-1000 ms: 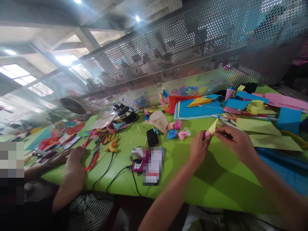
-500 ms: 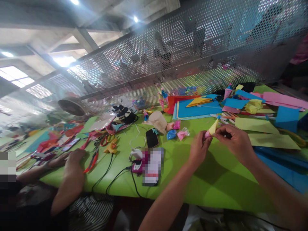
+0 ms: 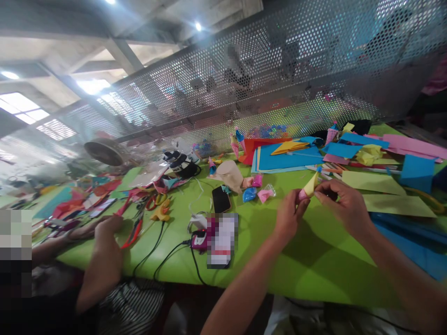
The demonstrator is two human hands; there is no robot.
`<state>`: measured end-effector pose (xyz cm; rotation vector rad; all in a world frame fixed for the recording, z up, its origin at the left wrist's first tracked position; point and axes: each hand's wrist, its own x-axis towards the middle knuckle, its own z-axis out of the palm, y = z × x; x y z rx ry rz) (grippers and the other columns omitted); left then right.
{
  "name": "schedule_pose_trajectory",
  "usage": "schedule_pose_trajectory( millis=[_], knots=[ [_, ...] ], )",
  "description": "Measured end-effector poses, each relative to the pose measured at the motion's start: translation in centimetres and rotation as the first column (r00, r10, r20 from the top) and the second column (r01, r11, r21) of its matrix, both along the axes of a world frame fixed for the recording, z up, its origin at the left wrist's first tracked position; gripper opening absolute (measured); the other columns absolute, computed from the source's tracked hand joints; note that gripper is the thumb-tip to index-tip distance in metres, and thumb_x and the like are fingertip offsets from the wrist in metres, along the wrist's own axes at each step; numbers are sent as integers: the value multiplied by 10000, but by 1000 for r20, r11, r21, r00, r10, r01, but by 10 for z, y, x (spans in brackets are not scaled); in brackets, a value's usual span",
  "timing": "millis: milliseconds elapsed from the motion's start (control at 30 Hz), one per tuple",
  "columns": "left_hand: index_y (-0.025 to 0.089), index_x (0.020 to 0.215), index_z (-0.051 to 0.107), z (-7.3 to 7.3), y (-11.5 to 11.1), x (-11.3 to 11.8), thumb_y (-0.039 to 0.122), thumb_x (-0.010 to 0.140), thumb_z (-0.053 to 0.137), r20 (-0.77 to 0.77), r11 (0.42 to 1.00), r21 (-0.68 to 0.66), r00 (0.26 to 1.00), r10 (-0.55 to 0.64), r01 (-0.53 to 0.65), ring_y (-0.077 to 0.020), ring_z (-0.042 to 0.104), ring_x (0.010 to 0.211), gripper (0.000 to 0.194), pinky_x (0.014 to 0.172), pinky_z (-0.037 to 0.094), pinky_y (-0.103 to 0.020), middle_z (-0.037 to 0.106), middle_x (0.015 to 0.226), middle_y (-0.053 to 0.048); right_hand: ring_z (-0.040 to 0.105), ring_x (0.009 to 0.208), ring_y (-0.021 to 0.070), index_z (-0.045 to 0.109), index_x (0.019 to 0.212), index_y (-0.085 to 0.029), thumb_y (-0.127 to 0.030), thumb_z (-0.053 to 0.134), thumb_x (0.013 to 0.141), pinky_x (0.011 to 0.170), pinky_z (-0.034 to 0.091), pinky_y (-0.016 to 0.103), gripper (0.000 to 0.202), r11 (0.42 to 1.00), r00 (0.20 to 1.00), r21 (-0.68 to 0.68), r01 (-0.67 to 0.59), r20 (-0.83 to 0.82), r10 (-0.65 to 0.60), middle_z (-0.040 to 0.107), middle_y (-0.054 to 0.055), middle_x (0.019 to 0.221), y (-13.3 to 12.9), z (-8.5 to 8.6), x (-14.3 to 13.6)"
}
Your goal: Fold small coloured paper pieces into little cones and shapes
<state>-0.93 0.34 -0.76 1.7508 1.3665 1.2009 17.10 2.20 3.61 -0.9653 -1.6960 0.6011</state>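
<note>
A small paper cone figure (image 3: 309, 188), with a pink lower part, a yellow pointed top and a blue tip, stands tilted between my hands above the green table. My left hand (image 3: 290, 211) grips its pink lower end between thumb and fingers. Beside the yellow part is my right hand (image 3: 344, 202), its thumb and fingertips pinched together; what they hold, if anything, is too small to make out. Nearby on the table lie a blue clay lump (image 3: 249, 194) and a pink clay piece (image 3: 266, 193) in clear wrap.
Blue paper sheets (image 3: 279, 158) and yellow strips (image 3: 372, 181) lie at the back and right. Left of my hands are a dark phone (image 3: 221, 200), a pixelated phone (image 3: 223, 239) and a power strip (image 3: 200, 242) with cables. A co-worker's arm (image 3: 104, 251) rests farther left by scissors (image 3: 134, 232).
My right fingertips have shifted slightly to the right along the cone's side. My left hand keeps its grip. The co-worker's arm has moved a little.
</note>
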Motion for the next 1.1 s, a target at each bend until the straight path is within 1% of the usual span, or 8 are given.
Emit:
schedule_pose_trajectory(
  millis=[233,300,467,600,800,933,1100],
  knots=[
    [201,1144,593,2,-2,0,470,1080,528,20,1000,-14,1000,11,-10,-161,528,806,284,710,378,-279,611,914,-11,546,635,173,688,828,-255,-278,670,886,567,442,328,65,999,999,3,41,-10,-41,653,18,775,0,2,0],
    [200,1153,588,3,-2,0,470,1082,523,32,1000,-29,999,3,-2,-156,514,792,287,698,371,-276,597,901,-4,558,644,184,688,834,-262,-294,672,898,581,462,344,73,999,999,13,37,-3,-37,668,26,789,-2,4,0],
    [193,1138,589,2,-1,0,447,1072,547,51,999,-31,999,17,-15,-150,505,781,265,689,355,-272,597,895,-2,595,697,206,733,915,-276,-366,696,947,636,501,375,103,995,998,71,65,-6,-65,719,51,886,-6,8,-1],
    [193,1116,594,1,-1,0,447,1069,554,40,1000,-15,999,21,-21,-155,509,791,261,695,350,-277,605,895,-6,626,746,214,774,968,-287,-344,687,971,650,506,370,105,994,999,100,47,20,-49,741,52,924,-6,8,0],
    [188,1143,604,1,-1,-1,459,1074,546,9,1000,0,1000,29,-29,-163,544,823,285,725,367,-286,640,938,-18,597,699,190,779,959,-281,-320,698,967,638,503,351,90,993,997,103,58,40,-63,747,39,921,-4,5,1],
    [192,1153,605,1,-1,-1,448,1076,541,-36,999,-3,999,41,-41,-170,556,832,275,724,373,-285,656,954,-24,611,712,194,784,954,-273,-329,707,958,644,505,343,95,997,998,63,44,37,-46,753,45,919,-4,5,1],
    [199,1154,613,4,-2,-1,422,1072,552,-79,999,20,996,41,-40,-178,566,837,246,737,383,-289,673,976,-35,607,671,186,787,912,-260,-344,715,927,602,490,326,112,1000,1000,-4,28,5,-28,738,36,838,-2,6,1]
  ],
)
